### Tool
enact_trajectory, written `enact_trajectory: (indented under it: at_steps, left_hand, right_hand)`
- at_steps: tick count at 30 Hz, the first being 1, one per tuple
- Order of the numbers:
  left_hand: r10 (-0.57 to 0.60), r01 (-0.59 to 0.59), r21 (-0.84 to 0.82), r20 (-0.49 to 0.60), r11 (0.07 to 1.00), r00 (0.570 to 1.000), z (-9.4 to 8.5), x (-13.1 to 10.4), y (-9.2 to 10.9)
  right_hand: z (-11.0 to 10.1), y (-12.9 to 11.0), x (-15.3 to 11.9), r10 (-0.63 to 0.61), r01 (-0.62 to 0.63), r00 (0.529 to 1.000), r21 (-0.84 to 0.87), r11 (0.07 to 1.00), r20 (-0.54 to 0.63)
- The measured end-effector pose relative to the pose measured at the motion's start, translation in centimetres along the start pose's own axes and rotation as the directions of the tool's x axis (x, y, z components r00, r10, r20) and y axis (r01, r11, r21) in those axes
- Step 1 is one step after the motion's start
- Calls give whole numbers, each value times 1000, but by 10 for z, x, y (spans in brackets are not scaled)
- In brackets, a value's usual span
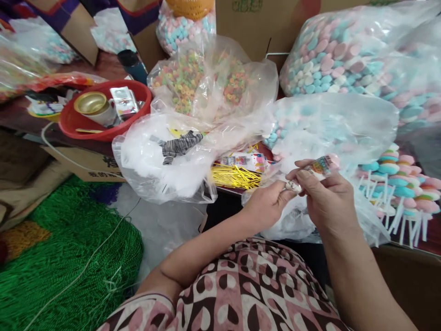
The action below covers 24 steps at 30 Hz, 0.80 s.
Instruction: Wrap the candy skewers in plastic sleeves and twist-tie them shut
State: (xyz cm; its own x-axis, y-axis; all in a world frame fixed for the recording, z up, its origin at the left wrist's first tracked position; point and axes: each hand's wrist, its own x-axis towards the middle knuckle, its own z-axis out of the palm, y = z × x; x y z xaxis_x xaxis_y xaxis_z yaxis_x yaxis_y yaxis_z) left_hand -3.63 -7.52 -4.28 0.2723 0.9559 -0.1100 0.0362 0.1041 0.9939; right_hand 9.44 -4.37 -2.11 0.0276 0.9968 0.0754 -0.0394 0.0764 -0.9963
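Right of centre, I see the right hand [329, 197] clamped on a printed candy wrapper [321, 167], the left hand [264, 203] pinching its narrow end; marshmallow lollipops [403, 180] lie at the right edge.

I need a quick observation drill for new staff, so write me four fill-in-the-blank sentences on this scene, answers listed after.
1. The basin that holds the gold-coloured bowl is ____.
2. The big heap of cords at the lower left is mostly ____.
3. Under the stacked sweets at the right, the sticks are ____.
4. The hand nearer the stacked sweets, gripping a printed wrapper, is the person's ____ hand.

Missing words: red; green; white; right.
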Motion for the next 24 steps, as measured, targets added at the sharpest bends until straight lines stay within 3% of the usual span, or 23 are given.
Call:
enact_trajectory:
  at_steps: [2,4,7,9,11,13,15,16,18,24]
  left_hand:
    - [112,-63,272,-166,960,980,-5,0,-5]
    - [176,-92,352,-213,932,961,-17,-1,-9]
    - [135,-71,213,-303,974,943,-47,0,-13]
    - [28,-53,-62,-356,997,934,-66,1,-13]
    - [-48,-90,-319,-400,944,915,-80,3,-11]
    - [-97,-127,-470,-424,874,900,-86,4,-10]
    - [-141,-127,-550,-419,826,897,-86,5,-9]
    - [-164,-118,-581,-409,805,898,-84,5,-9]
    - [-200,-104,-629,-393,771,898,-82,5,-11]
    - [-220,-109,-653,-402,750,889,-82,11,-24]
  right_hand:
    - [10,5,0,-59,52,996,-112,992,-63]
    - [18,7,4,-61,61,998,-217,974,10]
    - [26,9,16,10,54,979,-304,951,205]
    - [34,13,25,34,98,955,-423,901,295]
    - [45,19,33,92,191,921,-645,740,378]
    - [58,27,36,198,286,888,-836,469,415]
    - [70,35,35,259,333,883,-910,246,393]
    - [74,39,34,263,342,885,-921,188,383]
    - [80,46,33,242,338,895,-924,179,375]
    - [73,57,43,202,276,912,-897,344,358]
